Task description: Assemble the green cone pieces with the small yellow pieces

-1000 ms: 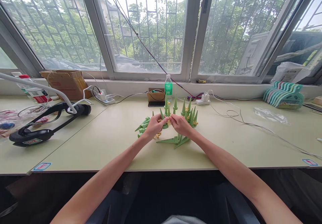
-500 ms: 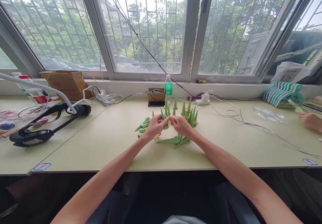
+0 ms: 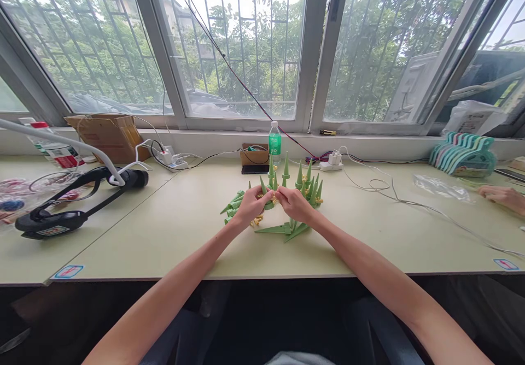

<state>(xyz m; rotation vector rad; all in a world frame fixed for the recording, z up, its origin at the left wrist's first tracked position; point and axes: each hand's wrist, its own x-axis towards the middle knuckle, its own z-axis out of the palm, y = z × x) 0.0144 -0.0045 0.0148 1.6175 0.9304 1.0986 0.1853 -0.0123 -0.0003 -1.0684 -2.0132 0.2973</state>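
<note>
My left hand is closed around a green watering spike, its point tilted up and its wide end below my fingers. Pinched together, the fingers of my right hand meet the left fingertips at this spike. A bit of yellow shows there, seemingly a small yellow valve, mostly hidden by the fingers. Several green spikes with yellow valves stand upright behind and right of my hands, such as one spike. More spikes lie at the left, beside loose yellow valves. Another spike lies flat in front.
A green-labelled bottle, a small cardboard box and a black phone stand or lie behind the spikes. At left is a black headset. Cables, a plastic bag, hangers and another person's hand are at right.
My hands have barely moved; the right fingertips shift slightly at the spike. At far right the other person's hand has moved down and left, lowering a pale green piece to the table.
</note>
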